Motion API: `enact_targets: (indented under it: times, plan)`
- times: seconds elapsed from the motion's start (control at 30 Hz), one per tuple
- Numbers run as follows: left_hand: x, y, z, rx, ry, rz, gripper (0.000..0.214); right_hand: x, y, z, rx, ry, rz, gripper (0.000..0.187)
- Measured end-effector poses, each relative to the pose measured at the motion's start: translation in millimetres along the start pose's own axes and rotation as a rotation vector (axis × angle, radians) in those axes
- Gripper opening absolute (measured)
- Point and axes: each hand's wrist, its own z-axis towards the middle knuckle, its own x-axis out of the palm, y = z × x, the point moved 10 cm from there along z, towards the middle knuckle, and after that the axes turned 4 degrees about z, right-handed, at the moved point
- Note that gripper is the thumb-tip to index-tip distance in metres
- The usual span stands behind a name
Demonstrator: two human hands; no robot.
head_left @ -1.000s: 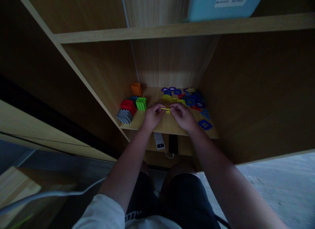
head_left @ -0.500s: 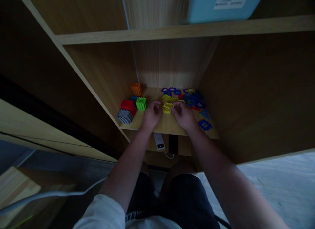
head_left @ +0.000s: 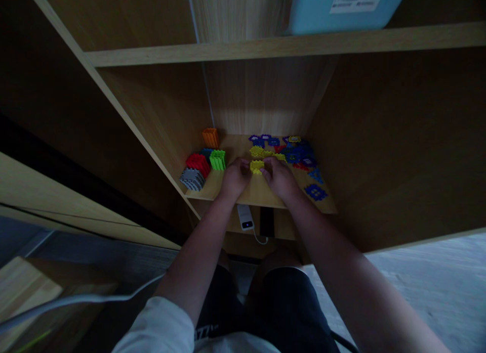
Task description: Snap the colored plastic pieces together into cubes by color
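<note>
A pale wooden shelf board (head_left: 246, 193) forms the working floor, bounded by a brown wooden left side panel (head_left: 152, 100), a dark brown right side panel (head_left: 379, 140) and a wood-grained back panel (head_left: 258, 95); a thick upper shelf edge (head_left: 243, 52) crosses overhead, and the nearer side is open, with both forearms reaching in over the front edge. Both hands are slightly apart, fingers curled inward, with a yellow plastic notched tile (head_left: 257, 167) between them. The right hand (head_left: 280, 177) has its thumb and fingertips at the tile's right edge; the left hand (head_left: 236, 177) has its fingertips just beside the left edge. Whether either is clamped on it, I cannot tell. Just behind lie more yellow notched tiles (head_left: 257, 151), and a jumbled pile of blue plastic pieces (head_left: 298, 153) crowds the right rear. A blue notched square (head_left: 316, 192) lies beyond the right wrist. To the left of the left hand stand a bright green tile stack (head_left: 217, 160), a red tile stack (head_left: 198, 164) and a grey tile stack (head_left: 192, 179), with an orange tile stack (head_left: 210, 137) farther back. Below sits a white device (head_left: 245, 217) with a cable.
</note>
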Motion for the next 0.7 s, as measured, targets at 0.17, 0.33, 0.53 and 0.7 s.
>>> enact_targets:
  times: [0.17,0.33,0.53,0.7]
  plan:
    - [0.9,-1.9,0.2,-0.012,0.017,-0.016,0.027,2.7,-2.8,0.1,0.027,0.033,-0.032,0.032]
    - [1.0,-2.2,0.6,-0.026,0.028,-0.017,0.026,4.2,-1.7,-0.2,0.030,0.066,-0.059,0.033]
    - [1.0,-2.7,0.7,-0.008,0.022,-0.027,0.025,4.1,-0.2,-1.3,0.038,0.058,-0.068,0.033]
    - [2.0,-1.6,1.1,-0.020,0.027,-0.032,0.025,5.2,-0.9,-1.2,0.033,0.064,-0.064,0.033]
